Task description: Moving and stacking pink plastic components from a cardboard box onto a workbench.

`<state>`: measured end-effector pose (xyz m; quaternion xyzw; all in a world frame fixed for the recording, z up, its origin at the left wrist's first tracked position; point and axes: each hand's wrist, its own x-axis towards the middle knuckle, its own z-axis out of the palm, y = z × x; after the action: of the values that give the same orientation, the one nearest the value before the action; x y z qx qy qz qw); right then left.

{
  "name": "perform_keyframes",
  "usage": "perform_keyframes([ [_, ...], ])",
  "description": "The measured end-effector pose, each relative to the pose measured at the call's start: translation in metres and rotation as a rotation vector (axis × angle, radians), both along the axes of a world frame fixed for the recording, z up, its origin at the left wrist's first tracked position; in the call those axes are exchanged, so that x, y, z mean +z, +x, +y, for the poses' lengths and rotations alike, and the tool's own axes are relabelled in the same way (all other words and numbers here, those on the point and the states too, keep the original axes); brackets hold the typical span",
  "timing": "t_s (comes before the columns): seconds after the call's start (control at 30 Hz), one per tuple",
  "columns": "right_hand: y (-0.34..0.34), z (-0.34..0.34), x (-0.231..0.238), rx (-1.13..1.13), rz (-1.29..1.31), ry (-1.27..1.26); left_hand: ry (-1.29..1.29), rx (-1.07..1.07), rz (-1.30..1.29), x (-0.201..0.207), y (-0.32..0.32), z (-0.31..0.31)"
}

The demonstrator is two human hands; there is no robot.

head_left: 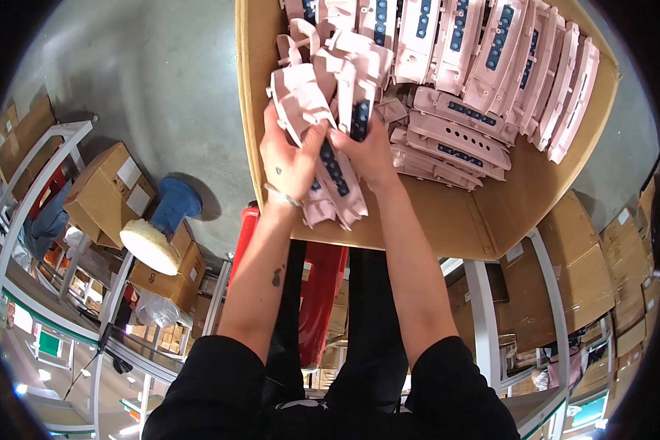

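Both hands are inside a large cardboard box [436, 227] that holds several curved pale-pink plastic parts with dark-blue inserts in their slots. My left hand [293, 161] grips a pink plastic part [301, 92] at the box's near left, its thumb lying over the front. Close beside it, my right hand [367, 150] is closed around a second pink plastic part [363, 77], fingers next to its dark-blue insert. The lower ends of these parts overlap below my hands, so I cannot tell how many are held. More loose pink parts [301, 40] lie just beyond.
Pink parts stand in a row [491, 51] along the box's far side; a flatter stack [458, 136] lies right of my hands. Left on the floor are a blue stool [176, 202] with a cream top and a carton [110, 194]. White metal frames [484, 323] and a red object [323, 293] are near my legs.
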<state>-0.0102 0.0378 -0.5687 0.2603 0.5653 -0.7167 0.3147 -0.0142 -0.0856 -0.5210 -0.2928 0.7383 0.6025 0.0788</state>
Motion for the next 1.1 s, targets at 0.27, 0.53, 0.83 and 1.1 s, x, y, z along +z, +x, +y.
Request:
perform_keyframes([
  [0.27,0.003,0.000,-0.023,0.175,0.412,0.544,-0.535,-0.322,0.144,-0.021,-0.003,-0.003],
  [0.53,0.008,0.000,-0.029,0.043,0.231,0.234,-0.194,-0.056,-0.048,-0.035,0.061,-0.002],
  [0.83,-0.001,0.024,-0.047,0.249,0.086,0.096,0.504,-0.071,-0.268,-0.051,0.031,-0.016],
  [1.1,-0.030,0.035,-0.030,0.318,-0.046,-0.077,0.179,-0.327,-0.349,-0.051,0.011,-0.022],
])
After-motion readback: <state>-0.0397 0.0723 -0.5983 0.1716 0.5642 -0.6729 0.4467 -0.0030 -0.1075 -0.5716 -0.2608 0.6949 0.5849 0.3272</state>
